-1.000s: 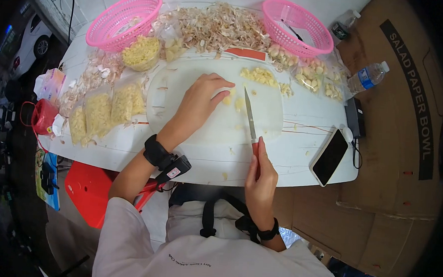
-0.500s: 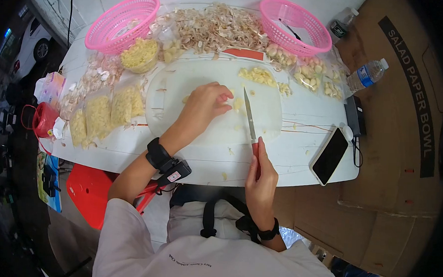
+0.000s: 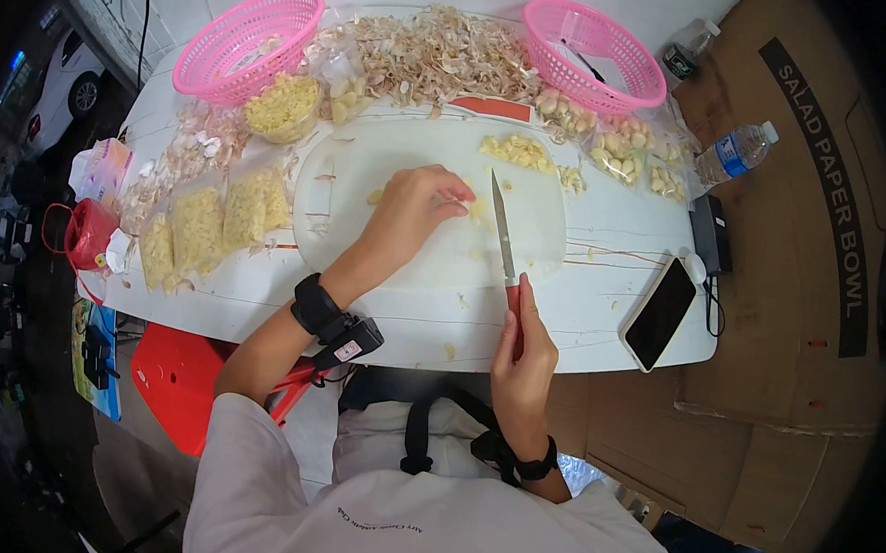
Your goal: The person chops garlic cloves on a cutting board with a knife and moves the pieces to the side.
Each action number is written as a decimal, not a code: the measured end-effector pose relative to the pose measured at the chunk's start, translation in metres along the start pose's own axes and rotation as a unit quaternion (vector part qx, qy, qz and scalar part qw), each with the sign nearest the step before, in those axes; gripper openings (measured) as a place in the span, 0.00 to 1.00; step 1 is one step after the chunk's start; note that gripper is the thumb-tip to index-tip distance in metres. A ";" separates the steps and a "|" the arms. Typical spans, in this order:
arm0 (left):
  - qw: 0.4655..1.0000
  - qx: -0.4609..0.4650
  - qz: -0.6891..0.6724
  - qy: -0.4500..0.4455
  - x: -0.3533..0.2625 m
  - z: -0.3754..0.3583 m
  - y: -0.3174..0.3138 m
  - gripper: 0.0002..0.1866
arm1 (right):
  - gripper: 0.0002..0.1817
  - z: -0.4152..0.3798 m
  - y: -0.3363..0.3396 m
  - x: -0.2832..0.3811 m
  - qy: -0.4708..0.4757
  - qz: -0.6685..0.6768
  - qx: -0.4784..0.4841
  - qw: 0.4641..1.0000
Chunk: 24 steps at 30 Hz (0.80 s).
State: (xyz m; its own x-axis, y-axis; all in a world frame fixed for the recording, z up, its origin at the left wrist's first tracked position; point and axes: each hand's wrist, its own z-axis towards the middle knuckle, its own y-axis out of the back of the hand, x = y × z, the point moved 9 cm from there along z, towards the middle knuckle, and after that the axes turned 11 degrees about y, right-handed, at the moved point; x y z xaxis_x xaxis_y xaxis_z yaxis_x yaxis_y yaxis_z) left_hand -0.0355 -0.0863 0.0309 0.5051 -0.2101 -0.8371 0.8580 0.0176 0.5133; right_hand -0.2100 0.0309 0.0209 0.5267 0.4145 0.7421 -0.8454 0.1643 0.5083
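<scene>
Garlic [image 3: 480, 209] indistinct beside the knife [image 3: 506, 245]

A pale shirt [image 3: 449, 537] with dark lettering [image 3: 380, 521] is worn with 2 black wristbands [image 3: 316, 307].

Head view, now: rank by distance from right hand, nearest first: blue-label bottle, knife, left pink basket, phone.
1. Knife: gripped in the right hand, blade pointing away from the person.
2. Phone: right of that hand, near the table's edge.
3. Blue-label bottle: farther off, right side.
4. Left pink basket: far left corner.
</scene>
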 end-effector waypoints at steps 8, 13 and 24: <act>0.998 -0.045 0.030 0.027 0.009 -0.001 0.010 0.05 | 0.23 -0.001 -0.001 -0.001 0.002 0.005 0.000 1.000; 0.995 -0.039 0.078 0.053 0.006 -0.003 0.015 0.06 | 0.23 -0.001 -0.003 -0.001 -0.008 0.005 0.007 1.000; 0.991 -0.065 0.110 0.042 0.003 -0.007 0.017 0.07 | 0.26 0.001 -0.020 0.005 0.032 -0.020 0.059 0.998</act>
State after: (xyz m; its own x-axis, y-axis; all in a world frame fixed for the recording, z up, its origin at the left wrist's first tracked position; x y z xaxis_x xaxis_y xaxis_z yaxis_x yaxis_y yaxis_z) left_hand -0.0188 -0.0795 0.0360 0.6824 -0.1060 -0.7233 0.7285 0.1812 0.6607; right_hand -0.1906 0.0293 0.0153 0.5499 0.4674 0.6922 -0.8054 0.0773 0.5877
